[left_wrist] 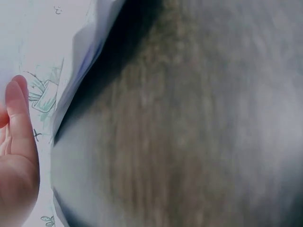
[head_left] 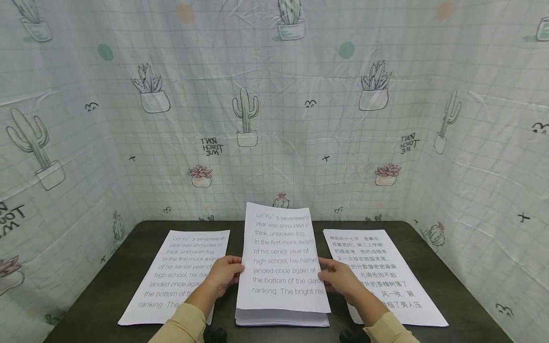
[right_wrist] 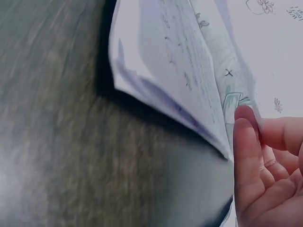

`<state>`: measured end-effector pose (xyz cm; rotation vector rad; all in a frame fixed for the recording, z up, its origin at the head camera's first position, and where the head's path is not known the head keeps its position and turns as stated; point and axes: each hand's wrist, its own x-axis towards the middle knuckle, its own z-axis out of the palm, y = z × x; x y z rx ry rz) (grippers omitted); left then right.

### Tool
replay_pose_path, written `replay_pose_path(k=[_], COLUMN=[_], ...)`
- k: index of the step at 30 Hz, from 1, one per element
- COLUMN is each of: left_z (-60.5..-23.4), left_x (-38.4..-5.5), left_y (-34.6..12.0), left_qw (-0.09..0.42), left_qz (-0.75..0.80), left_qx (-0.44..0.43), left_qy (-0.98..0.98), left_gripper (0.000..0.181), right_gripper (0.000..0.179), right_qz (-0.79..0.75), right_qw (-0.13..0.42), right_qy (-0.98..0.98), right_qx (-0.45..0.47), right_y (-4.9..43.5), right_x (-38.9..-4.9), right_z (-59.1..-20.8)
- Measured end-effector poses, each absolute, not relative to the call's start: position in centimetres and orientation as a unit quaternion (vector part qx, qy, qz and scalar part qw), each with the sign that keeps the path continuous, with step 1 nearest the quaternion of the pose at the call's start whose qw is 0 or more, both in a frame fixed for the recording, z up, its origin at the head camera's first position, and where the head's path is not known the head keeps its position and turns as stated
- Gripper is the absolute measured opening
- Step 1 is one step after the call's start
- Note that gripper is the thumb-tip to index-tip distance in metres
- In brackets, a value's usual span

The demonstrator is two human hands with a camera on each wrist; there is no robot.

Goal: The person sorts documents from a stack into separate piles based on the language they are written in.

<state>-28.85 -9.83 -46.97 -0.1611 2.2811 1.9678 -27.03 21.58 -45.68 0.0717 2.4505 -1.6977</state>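
Observation:
A printed sheet of paper with large English text is raised over the middle paper stack, whose front edge shows beneath it. My left hand pinches the sheet's left edge between thumb and fingers. On the opposite edge, my right hand pinches it the same way; the right wrist view shows the thumb and fingertips meeting at the paper. To the left lies a paper pile with the same English text, partly behind my left arm. A pile with Chinese text lies right, partly covered by my right arm.
All the paper lies on a dark wooden table with rounded far corners. A pale cloth printed with cacti hangs behind the table and along both sides. Two small dark objects, one a black lump, sit at the near edge below the forearms.

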Motion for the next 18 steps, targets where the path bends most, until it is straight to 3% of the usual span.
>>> replay_pose_path(k=[8,18], left_z=[-46.7,-46.3], left_x=[-28.4,-27.6], left_y=[-12.1,-15.6], left_qw=[0.066,0.04], left_qz=[0.659,0.656], left_qx=[-0.048,-0.086], left_qy=[0.748,0.749], left_gripper=[0.05,0.042], right_gripper=[0.06,0.061], right_qz=[-0.575,-0.588], right_qw=[0.09,0.102], right_qy=[0.813,0.802], right_qx=[0.005,0.011], right_y=[20.0,16.5], right_x=[-27.4,-27.9], right_z=[-45.4,-44.9])
